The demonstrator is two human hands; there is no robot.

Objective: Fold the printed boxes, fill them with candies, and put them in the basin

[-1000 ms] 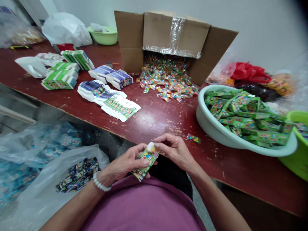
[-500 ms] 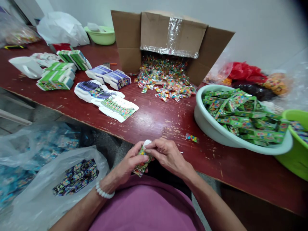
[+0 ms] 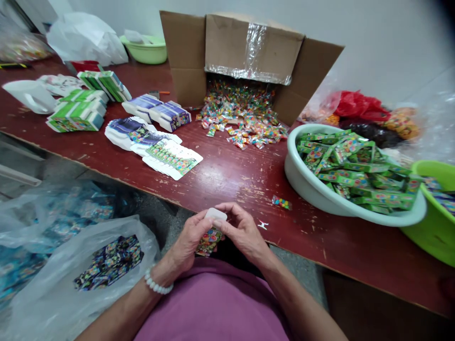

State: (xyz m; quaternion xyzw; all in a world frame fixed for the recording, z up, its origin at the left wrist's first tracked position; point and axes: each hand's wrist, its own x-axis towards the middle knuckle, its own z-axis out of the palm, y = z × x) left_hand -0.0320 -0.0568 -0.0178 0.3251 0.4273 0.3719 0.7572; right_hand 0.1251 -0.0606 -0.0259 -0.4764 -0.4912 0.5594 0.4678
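Over the table's front edge, close to my body, I hold a small green printed candy box with a white end flap raised. My left hand is closed round its left side, thumb near the flap. My right hand is closed at the top right of the box, thumb on its edge; its other fingertips are partly hidden behind the flap. A clear packet of coloured candies lies on the table beyond my right hand. Fanned flat cartons spread to the left.
A cardboard box spills wrapped candies at the back. On the right, a pale blue basin of filled green boxes stands beside a green tub. Bundled cartons sit left. A plastic bag with dark packets is below.
My right hand has shifted, its fingers now behind the flap and its thumb in front. The flap shows broader and the box is turned slightly. The view has moved a little.
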